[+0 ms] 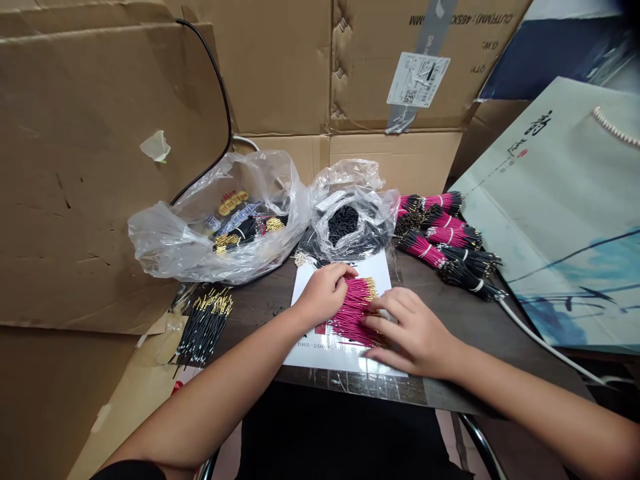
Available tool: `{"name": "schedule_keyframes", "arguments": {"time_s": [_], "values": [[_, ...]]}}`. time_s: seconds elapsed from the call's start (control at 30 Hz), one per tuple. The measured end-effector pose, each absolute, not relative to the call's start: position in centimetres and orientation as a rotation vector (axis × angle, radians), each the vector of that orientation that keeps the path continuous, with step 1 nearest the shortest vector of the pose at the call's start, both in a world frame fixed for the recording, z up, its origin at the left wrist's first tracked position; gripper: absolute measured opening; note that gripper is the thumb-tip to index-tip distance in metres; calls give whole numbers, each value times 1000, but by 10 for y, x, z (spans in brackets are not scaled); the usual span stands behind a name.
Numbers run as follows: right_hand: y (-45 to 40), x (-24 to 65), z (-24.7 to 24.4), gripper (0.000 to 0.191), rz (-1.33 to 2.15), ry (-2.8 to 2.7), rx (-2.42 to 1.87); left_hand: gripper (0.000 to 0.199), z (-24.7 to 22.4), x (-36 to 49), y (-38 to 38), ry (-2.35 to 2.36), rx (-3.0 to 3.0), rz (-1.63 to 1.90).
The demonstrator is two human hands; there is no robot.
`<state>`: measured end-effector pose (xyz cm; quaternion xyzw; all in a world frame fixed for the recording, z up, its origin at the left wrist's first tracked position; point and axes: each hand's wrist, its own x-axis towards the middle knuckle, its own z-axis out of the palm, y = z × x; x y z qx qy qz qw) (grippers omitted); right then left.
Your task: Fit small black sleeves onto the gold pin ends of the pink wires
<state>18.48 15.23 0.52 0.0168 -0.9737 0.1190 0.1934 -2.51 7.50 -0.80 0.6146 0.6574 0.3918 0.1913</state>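
Loose wires and tied bundles on a dark wood-grain table (425, 287). The thin magenta wires with gold tips (350, 317) lie as a flat, roughly aligned group on a white printed paper sheet (305, 358), between the two hands. Left hand (323, 291): fingers curled at the wires' left end; whether its grip holds any cannot be told. Right hand (410, 330): grip wide, fingers and thumb spread beside the gold tips, slightly blurred. Finished work, to judge by the white ties: several magenta-and-black bundles (427, 250) and black bundles (467, 279) at right. Apparently unfinished: the magenta group, on which no tie shows, and a loose heap of black wires with gold ends (200, 330) at left. Behind, a crumpled clear plastic bag (165, 240) contains further gold-tipped black bundles (240, 233).
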Motion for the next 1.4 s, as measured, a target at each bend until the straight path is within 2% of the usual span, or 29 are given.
{"name": "schedule_keyframes", "arguments": {"time_s": [0.1, 0.23, 0.57, 0.83, 1.2, 1.4], "values": [[146, 187, -5, 55, 167, -2770, 49, 36, -7, -25, 73, 1823, 1739, 1105], [151, 174, -13, 64, 136, -2757, 13, 37, -7, -23, 71, 1782, 1767, 1101], [157, 158, -6, 79, 401, -2790, -70, 38, -5, -21, 70, 1709, 1697, 1159], [157, 160, -9, 81, 480, -2756, -89, 40, -6, -22, 67, 1731, 1731, 1109], [159, 161, -8, 73, 528, -2780, -98, 41, 7, -28, 57, 1952, 1754, 1074], [159, 161, -5, 74, 538, -2789, -91, 48, 27, -37, -7, 2112, 1909, 1134]]}}
